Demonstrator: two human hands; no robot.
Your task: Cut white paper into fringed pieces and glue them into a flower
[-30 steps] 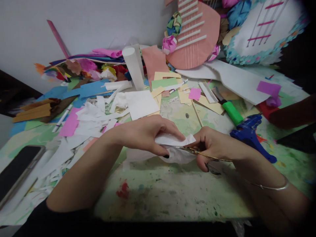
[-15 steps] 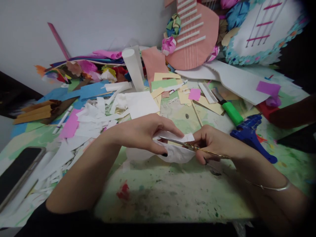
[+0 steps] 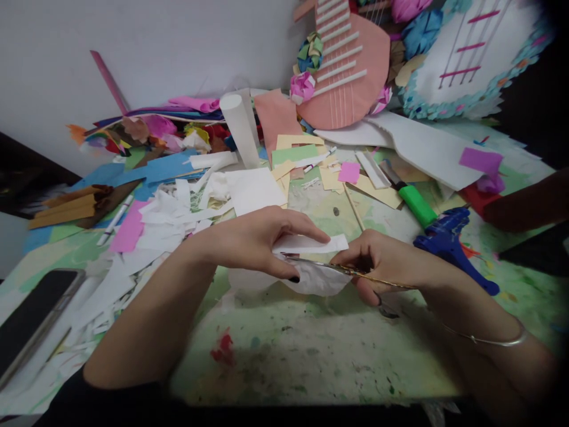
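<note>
My left hand (image 3: 262, 240) holds thin white paper (image 3: 322, 281) between thumb and fingers, above the painted table. A narrow white strip (image 3: 326, 244) lies along the upper side, under my left fingertips. My right hand (image 3: 373, 261) is closed on metal scissors (image 3: 331, 267), whose blades point left into the gap between the strip and the larger sheet. The blade tips reach close to my left thumb. Part of the scissor handles is hidden by my right fingers.
Beyond my hands lie a white sheet (image 3: 258, 190), a wooden stick (image 3: 354, 207), a green-handled knife (image 3: 418, 204) and a blue glue gun (image 3: 456, 246). White scraps (image 3: 164, 210) and a phone (image 3: 35, 314) lie left. A pink paper instrument (image 3: 355, 71) stands behind.
The scissor blades have shifted slightly down and opened a wider gap below the white strip. More of the strip shows, and my right fingers have spread a little on the handles.
</note>
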